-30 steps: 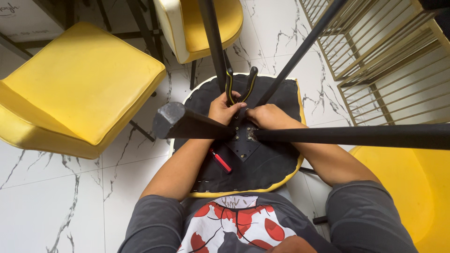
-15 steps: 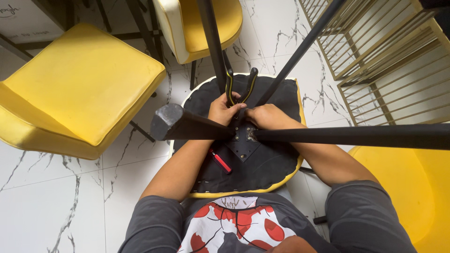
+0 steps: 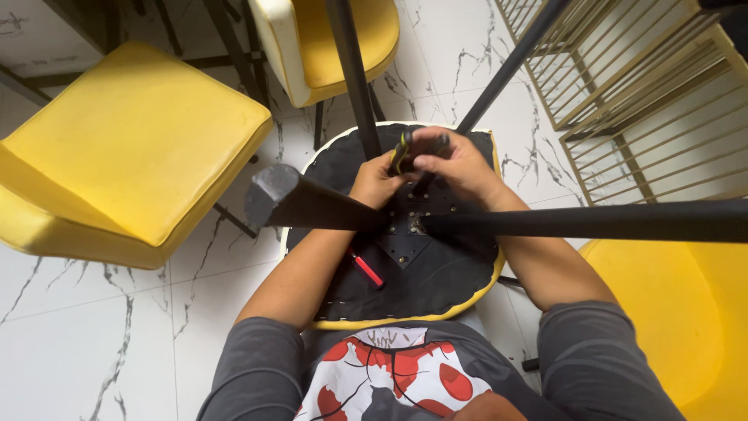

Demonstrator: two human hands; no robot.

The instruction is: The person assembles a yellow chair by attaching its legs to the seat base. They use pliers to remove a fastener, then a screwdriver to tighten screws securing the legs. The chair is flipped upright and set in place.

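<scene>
An upturned chair seat [image 3: 436, 281], black underneath with yellow piping, rests on my lap. Its black legs [image 3: 592, 222] stick out from a metal bracket [image 3: 405, 238] with bolts. Both hands meet just beyond the bracket. My right hand [image 3: 460, 168] wraps over the squeezed handles of black-and-yellow pliers [image 3: 401, 150]. My left hand [image 3: 374, 181] is curled against the same pliers from the left. The pliers' jaws are hidden under my fingers. A small red tool [image 3: 366, 269] lies loose on the seat underside beside my left forearm.
A yellow cushioned chair [image 3: 132, 171] stands to the left and another [image 3: 343, 39] ahead. A yellow seat [image 3: 686, 312] is at the right. A gold wire rack [image 3: 639, 86] lies at the upper right. The floor is white marble tile [image 3: 93, 335].
The pliers' handles, spread apart before, are now squeezed together under my right hand. Both hands stay by the bracket.
</scene>
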